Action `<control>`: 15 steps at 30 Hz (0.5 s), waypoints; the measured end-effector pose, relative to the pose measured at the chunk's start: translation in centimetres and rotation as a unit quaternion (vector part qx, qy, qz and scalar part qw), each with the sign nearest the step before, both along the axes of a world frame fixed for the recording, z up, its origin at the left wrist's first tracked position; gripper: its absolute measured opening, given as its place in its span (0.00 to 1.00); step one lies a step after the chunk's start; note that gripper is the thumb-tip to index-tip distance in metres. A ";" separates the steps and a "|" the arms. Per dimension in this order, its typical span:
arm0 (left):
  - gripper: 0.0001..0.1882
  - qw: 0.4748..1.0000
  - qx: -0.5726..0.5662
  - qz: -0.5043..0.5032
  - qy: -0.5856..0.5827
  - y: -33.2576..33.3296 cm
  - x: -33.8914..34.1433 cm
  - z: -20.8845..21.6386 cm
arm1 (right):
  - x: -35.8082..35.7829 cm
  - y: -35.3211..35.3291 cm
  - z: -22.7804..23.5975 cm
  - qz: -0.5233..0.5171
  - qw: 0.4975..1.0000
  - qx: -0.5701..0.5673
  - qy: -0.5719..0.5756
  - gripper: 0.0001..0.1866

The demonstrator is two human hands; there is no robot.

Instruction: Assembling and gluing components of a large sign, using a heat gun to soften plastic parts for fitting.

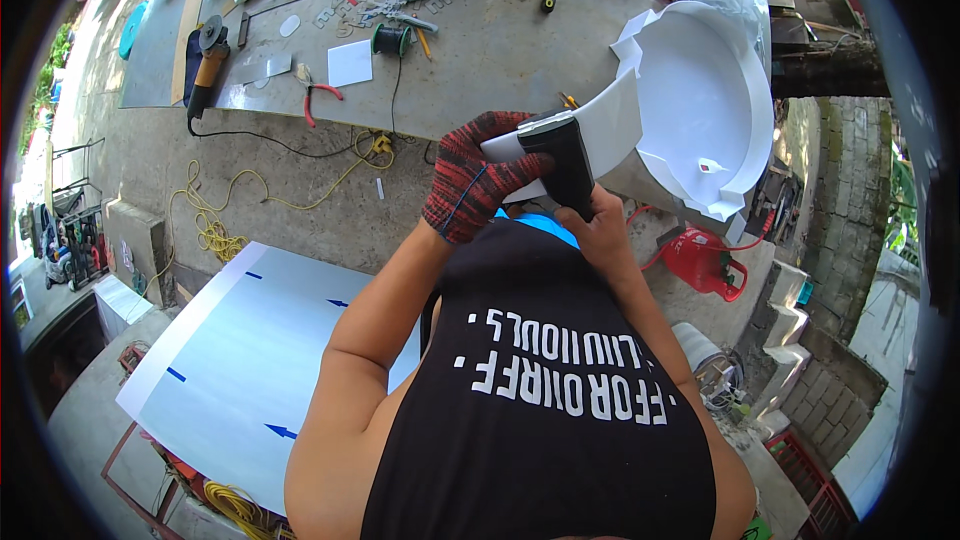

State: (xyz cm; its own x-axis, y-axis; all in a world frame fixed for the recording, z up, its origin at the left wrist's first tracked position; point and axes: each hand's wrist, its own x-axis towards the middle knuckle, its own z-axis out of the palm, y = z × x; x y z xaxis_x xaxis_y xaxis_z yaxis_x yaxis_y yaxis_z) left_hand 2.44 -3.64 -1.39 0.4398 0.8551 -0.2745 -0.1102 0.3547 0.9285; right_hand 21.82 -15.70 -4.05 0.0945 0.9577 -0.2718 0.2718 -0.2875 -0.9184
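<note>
While both hands (478,178) grip a boxy black tool (566,165), smooth white sheeting (613,120) curves.

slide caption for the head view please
Gloved left hand and bare right hand hold a black object across a curved white strip by a cluttered table.

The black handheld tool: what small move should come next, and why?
Probably square the black handheld tool against the white strip: the gloved left hand holds both together, the bare right hand grips the tool's near end, and the strip's right end overlaps the shallow white piece in this view.
</note>
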 end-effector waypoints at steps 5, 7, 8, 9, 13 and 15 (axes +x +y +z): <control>0.23 1.000 -0.006 -0.001 -0.009 0.2 0.3 0.3 | -0.3 0.3 0.6 -0.034 0.999 0.010 0.002 0.15; 0.23 1.000 -0.012 0.000 -0.016 0.2 0.3 0.3 | -0.2 0.4 0.6 -0.037 0.999 0.008 0.000 0.15; 0.23 1.000 -0.019 0.000 -0.023 0.2 0.3 0.3 | -0.1 0.4 0.6 -0.039 0.999 0.004 -0.003 0.15; 0.23 1.000 -0.019 -0.001 -0.023 0.3 0.4 0.4 | 0.0 0.4 0.6 -0.039 0.999 0.005 -0.003 0.15; 0.23 1.000 -0.010 0.001 -0.016 0.4 0.6 0.4 | 0.3 0.4 0.3 -0.032 0.999 0.015 -0.016 0.16; 0.23 1.000 -0.001 -0.001 -0.013 0.4 0.8 0.2 | 0.5 0.4 0.2 -0.032 0.999 0.016 -0.010 0.17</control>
